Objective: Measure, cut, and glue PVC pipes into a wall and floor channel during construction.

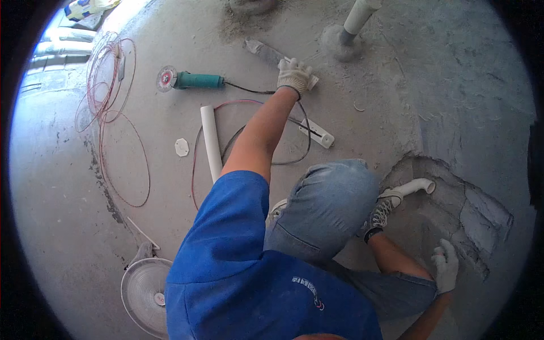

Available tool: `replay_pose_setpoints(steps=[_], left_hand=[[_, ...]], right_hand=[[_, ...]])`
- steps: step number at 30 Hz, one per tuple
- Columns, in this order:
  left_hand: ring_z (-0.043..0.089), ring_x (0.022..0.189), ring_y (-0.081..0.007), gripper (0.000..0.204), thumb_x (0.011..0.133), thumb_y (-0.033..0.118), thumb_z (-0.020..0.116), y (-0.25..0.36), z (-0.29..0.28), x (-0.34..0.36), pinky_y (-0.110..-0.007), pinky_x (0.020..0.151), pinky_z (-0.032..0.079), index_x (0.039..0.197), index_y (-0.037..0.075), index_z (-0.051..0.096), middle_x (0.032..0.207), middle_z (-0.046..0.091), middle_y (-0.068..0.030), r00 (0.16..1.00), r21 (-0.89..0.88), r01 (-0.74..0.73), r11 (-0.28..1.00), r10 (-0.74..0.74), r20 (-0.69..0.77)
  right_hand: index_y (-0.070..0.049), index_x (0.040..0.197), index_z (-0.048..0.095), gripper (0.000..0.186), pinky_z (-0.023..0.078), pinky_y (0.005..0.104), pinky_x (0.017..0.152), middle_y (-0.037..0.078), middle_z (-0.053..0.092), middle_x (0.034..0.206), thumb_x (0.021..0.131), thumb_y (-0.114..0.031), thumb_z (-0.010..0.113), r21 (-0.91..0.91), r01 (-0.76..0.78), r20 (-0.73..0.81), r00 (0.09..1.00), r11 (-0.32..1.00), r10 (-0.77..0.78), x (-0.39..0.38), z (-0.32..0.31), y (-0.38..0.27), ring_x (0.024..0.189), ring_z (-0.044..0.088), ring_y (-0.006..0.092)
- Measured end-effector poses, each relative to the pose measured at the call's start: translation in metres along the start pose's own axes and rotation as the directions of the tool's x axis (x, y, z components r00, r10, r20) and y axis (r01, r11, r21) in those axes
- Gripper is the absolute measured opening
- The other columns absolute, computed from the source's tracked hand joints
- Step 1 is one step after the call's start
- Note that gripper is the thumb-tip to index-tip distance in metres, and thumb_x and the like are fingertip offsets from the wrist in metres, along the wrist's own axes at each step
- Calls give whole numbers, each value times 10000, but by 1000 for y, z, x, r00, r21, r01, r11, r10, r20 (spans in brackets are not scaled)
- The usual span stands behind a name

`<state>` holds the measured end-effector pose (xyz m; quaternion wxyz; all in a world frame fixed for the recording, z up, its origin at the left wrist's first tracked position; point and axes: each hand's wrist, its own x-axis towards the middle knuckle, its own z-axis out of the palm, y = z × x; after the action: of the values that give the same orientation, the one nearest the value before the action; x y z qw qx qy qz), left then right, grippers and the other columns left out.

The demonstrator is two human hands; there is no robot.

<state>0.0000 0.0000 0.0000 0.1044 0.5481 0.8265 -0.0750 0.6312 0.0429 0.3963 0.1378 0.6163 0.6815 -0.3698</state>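
Note:
My left hand (294, 76), in a pale knitted glove, reaches far forward to the floor. Its fingers curl over a long, narrow grey-white object (263, 52) that sticks out on both sides; its kind is unclear. Left of that hand lies a green angle grinder (198, 81) with a disc, its dark cable running under my wrist. My right hand (446, 266), also gloved, hangs beside my knee with fingers stretched out and nothing in them. Nearest to it is a rough broken-out hollow (470, 218) in the floor. A white elbow pipe (416, 186) lies there by my shoe.
A straight white pipe (210, 139) lies left of my forearm, near a small white plate (181, 147). A white power strip (317, 134) rests by looped cable. Coiled red wire (102, 107), a round fan (144, 294) and an upright pipe (358, 20) stand around.

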Motion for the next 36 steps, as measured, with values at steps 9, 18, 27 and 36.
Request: replay_pose_setpoints(steps=[9,18,27,36], left_hand=[[693,961,-339,304,783,261,768,-24,-109,-38,-542,879,527,1014,98,656,1051,716,-94,657,-675,-86,733,-468,-591],[615,1221,-381,478,938,289,745,-133,-93,-114,-612,1085,498,1282,25,545,1273,623,-183,963,-361,-214,-908,-257,77],[603,1233,-399,429,979,275,681,-80,-55,-114,-672,1093,470,1295,36,516,1311,606,-185,957,-125,-91,-988,-121,263],[628,1195,-365,494,891,165,749,-20,-110,-86,-560,1069,503,1329,44,555,1267,647,-155,988,-302,-141,-943,-156,23]], right_hand=[[-17,1350,624,416,524,318,832,84,683,1035,948,-116,581,-33,-47,28,998,998,48,7,24,-5,910,646,194],[-28,1372,607,405,505,301,737,59,659,1000,980,-127,576,-23,43,-19,999,999,-43,29,6,-60,829,620,143],[-39,1430,553,487,532,329,807,78,669,1009,945,-77,579,63,85,-118,990,994,-77,23,13,-56,860,634,158],[-80,1495,504,585,527,369,914,128,692,1127,927,-138,631,-121,171,-186,964,978,-192,7,19,-53,1001,673,237]])
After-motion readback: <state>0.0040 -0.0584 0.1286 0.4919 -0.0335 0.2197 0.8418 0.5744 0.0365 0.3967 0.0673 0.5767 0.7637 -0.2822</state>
